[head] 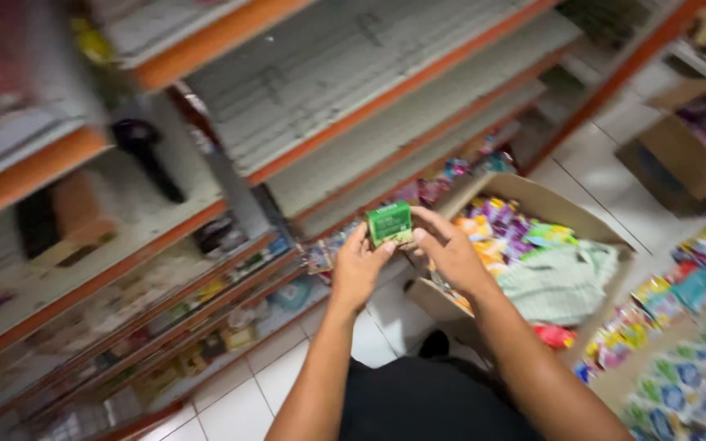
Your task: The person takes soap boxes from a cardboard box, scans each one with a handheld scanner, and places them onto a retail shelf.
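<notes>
A: On the left, orange-edged shelves (230, 175) run in tiers, the lower ones packed with small goods too blurred to identify. What is in the hands?

B: A small green box (390, 223), held up in front of the shelves, above the white tile floor (243, 400). The left hand (359, 265) pinches its lower left edge with thumb and fingers; the right hand (449, 249) closes over its right side. Both are grasping it, neither is clenched or let go.

A: And to the right?

B: An open carton (533, 200) of bright sachets sits on the floor, a pale green cloth (561, 282) lying in it. More packets (680, 343) spread along the right edge.

A: What might go wrong?

B: The hold looks like fingertips only, so the box could slip and drop to the tiles or into the carton. The lower shelves appear crowded; pushing anything in could knock neighbours off. The packets underfoot could be stepped on.
</notes>
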